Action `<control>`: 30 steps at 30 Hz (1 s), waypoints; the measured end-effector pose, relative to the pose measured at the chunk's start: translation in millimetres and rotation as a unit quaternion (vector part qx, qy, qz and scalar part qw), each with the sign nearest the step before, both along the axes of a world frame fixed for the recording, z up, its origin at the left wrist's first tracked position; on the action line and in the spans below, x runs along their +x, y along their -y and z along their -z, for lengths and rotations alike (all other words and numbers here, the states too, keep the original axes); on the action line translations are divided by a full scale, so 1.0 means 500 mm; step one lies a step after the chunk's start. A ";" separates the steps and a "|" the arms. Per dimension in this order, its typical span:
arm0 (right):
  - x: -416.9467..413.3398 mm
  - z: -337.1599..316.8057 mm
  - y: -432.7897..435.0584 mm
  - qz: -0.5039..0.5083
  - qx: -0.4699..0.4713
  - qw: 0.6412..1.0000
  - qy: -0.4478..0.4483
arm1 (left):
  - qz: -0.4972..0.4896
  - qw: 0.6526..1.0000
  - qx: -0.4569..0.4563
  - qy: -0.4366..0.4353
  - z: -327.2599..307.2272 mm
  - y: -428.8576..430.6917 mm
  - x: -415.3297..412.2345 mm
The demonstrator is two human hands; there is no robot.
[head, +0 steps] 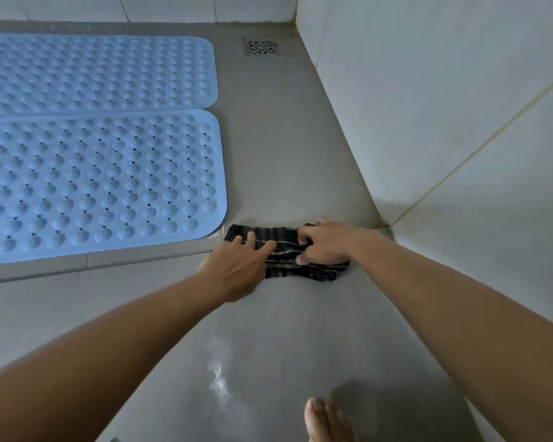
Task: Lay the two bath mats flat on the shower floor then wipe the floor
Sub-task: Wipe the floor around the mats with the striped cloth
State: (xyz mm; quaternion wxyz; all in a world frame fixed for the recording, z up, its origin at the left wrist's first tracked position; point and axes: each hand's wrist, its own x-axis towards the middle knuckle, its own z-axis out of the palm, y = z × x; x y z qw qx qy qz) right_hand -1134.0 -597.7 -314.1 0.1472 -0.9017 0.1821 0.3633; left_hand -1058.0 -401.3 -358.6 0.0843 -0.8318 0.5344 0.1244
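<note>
Far mat [93, 71]: blue, studded, lying flat on the shower floor [268, 148] toward the back wall.

Near mat [99, 183]: blue, studded with small holes, flat, its long edge just beside the far mat's; its near edge runs along the low curb [115, 258] at the front of the shower floor.

Drain [261, 47]: square metal grate set in the floor at the far right corner, clear of both mats.

Cloth [288, 253]: dark with thin pale stripes, bunched, lying on the floor at the right end of the curb, just off the near mat's right front corner and close to the right wall [444, 106].

Left hand [237, 266]: palm down, fingers spread flat and resting on the cloth's left part, not closed around it.

Right hand [326, 240]: on the cloth's right part, fingers curled and pinching a fold of the fabric.

Wet patch [219, 374]: shiny streak on the floor between the forearms, nearer the camera.

Foot [328, 421]: bare toes at the bottom edge of the floor.
</note>
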 end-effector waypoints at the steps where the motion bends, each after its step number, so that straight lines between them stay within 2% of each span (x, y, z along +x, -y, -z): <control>1: -0.009 0.010 -0.009 0.006 -0.007 1.000 0.011 | -0.017 1.000 0.009 -0.006 0.005 -0.010 -0.012; 4: -0.033 0.034 -0.025 0.015 -0.029 0.997 0.064 | -0.072 0.996 0.024 -0.041 -0.002 -0.021 -0.037; 6: -0.047 0.049 -0.031 -0.030 -0.098 0.990 0.098 | -0.107 0.994 0.012 -0.037 -0.019 -0.003 -0.040; 9: -0.063 0.081 -0.039 -0.090 -0.183 0.966 0.157 | -0.139 0.986 -0.085 -0.045 -0.010 0.033 -0.042; 12: -0.074 0.110 -0.037 -0.086 -0.135 0.962 0.222 | -0.145 0.980 -0.102 -0.088 0.038 0.035 -0.058; 14: -0.085 0.123 -0.037 -0.053 -0.089 0.969 0.222 | -0.170 0.977 -0.101 -0.081 0.058 0.018 -0.081; 18: -0.095 0.129 -0.060 -0.046 -0.100 0.968 0.225 | -0.208 0.966 -0.135 -0.075 0.047 -0.007 -0.100; 26: -0.060 0.111 -0.147 -0.058 -0.096 0.968 0.224 | -0.273 0.949 -0.139 -0.070 0.043 -0.090 -0.087; 30: -0.024 0.114 -0.215 -0.046 -0.104 0.951 0.286 | -0.303 0.938 -0.152 -0.068 0.040 -0.152 -0.059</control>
